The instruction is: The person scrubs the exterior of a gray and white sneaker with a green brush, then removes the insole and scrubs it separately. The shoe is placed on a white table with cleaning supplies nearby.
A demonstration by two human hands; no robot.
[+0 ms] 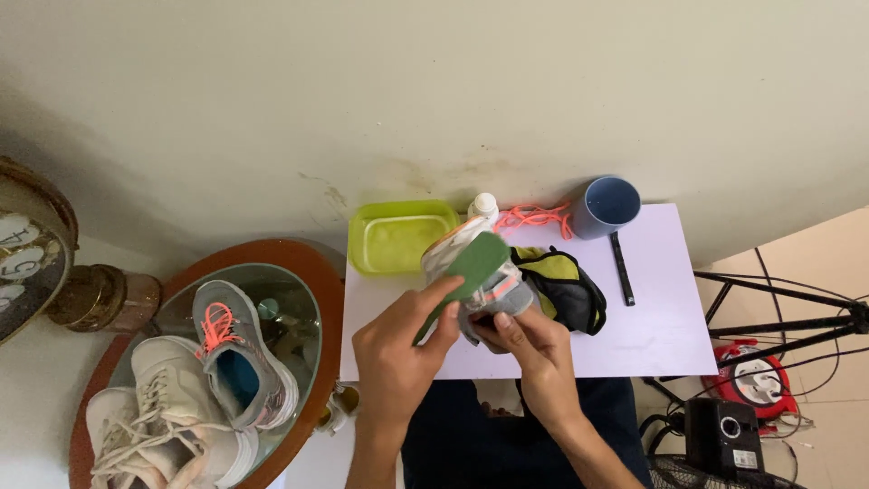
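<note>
Green insole (472,263) sits half out of the grey sneaker (493,288), both raised just above the near half of the white table (661,317). Your left hand (398,358) pinches the insole's lower edge between thumb and fingers; your right hand (534,349) is wrapped under the sneaker's sole, fingers closed on it. Risk as I judge it: the insole is thin and bowed, so a twist at the shoe's mouth could crease it, and the one-hand hold under the sole could slip if you pull hard. A black and yellow cloth (568,290) lies touching the sneaker's right side. Behind it stand a lime green tray (398,237), a small white bottle (483,206), a pink lace (534,217) and a blue cup (606,206); a black pen (622,268) lies near the cup. Bare table to your right and front-left gives room. On your left, a glass-topped round stand (308,272) carries the matching sneaker (237,362) and white shoes (167,421), close to your left elbow.
</note>
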